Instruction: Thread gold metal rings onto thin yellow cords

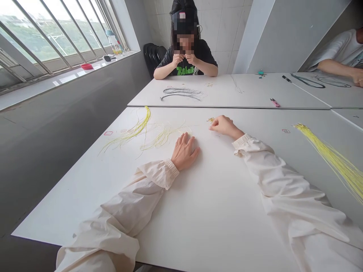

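Note:
My left hand lies flat on the white table, its fingers apart, fingertips by the loose ends of some pale yellow cords. A brighter bundle of yellow cords is spread farther left. My right hand is at a small pile of gold-coloured pieces, thumb and fingers pinched together; whatever is between the fingertips is too small to make out. A thick bundle of yellow cords runs along the table at the right.
Across the table a person holds both hands raised. Dark cords, pink snips and a black pen lie on the far table. Another person's arm rests at the upper right. Barred windows line the left.

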A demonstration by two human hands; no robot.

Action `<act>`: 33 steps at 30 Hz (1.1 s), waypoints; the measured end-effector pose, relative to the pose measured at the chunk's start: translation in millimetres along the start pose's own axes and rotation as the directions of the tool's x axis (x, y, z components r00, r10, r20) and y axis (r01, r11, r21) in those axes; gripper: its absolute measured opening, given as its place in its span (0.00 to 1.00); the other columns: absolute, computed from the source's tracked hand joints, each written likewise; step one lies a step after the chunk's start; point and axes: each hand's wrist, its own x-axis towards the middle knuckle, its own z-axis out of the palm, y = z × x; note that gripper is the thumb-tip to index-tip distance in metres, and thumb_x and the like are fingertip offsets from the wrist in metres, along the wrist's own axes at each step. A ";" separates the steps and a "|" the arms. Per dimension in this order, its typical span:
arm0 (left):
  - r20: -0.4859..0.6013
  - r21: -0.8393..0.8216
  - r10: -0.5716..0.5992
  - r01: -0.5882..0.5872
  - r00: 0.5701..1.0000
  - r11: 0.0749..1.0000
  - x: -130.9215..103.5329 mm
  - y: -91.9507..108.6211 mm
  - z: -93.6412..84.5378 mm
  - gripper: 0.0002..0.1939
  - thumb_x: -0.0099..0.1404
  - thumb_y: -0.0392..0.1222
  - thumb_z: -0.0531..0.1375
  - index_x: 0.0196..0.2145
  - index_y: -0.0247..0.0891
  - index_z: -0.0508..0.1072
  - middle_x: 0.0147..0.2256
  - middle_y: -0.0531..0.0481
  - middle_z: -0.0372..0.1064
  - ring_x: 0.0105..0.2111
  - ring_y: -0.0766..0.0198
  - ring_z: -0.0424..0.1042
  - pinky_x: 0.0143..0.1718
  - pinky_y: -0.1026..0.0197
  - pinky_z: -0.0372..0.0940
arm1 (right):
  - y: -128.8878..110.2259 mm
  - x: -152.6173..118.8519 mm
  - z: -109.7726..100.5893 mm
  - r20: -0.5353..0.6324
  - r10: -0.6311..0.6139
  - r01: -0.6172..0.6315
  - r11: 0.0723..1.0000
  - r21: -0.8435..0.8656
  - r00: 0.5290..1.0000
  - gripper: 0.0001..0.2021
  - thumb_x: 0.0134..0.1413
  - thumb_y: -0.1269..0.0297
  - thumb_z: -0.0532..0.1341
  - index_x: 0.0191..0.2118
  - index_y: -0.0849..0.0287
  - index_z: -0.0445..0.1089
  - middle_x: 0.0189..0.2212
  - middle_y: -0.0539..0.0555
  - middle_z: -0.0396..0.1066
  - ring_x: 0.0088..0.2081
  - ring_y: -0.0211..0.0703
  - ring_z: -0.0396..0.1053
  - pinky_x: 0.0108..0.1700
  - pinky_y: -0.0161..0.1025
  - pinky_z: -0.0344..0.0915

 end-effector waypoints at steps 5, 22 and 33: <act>-0.011 -0.009 0.005 -0.005 1.000 1.000 0.3 -1.4 1.3 0.26 0.70 0.50 0.52 0.60 0.33 0.61 0.67 0.30 0.45 0.68 0.40 0.44 0.65 0.38 0.48 | -1.9 -3.5 24.8 0.042 -0.002 0.005 0.998 -0.055 0.999 0.13 0.43 0.74 0.60 0.16 0.61 0.58 0.22 0.53 0.67 0.34 0.47 0.65 0.54 0.55 0.49; -0.025 -0.017 0.018 -0.018 1.000 1.000 0.6 -0.5 0.8 0.26 0.69 0.48 0.53 0.59 0.31 0.62 0.67 0.29 0.44 0.68 0.39 0.44 0.65 0.38 0.48 | -8.1 -7.3 -13.0 0.039 -0.033 0.029 0.994 0.106 0.999 0.06 0.53 0.65 0.61 0.28 0.60 0.67 0.30 0.54 0.73 0.30 0.40 0.67 0.35 0.37 0.63; -0.029 -0.027 0.024 -0.025 0.999 0.999 0.0 -1.5 1.3 0.26 0.69 0.48 0.53 0.60 0.31 0.61 0.66 0.29 0.44 0.68 0.39 0.44 0.64 0.39 0.50 | 4.5 -9.3 1.7 0.190 -0.178 0.199 0.975 -0.097 0.965 0.06 0.44 0.73 0.62 0.31 0.58 0.73 0.29 0.51 0.71 0.39 0.45 0.67 0.54 0.48 0.50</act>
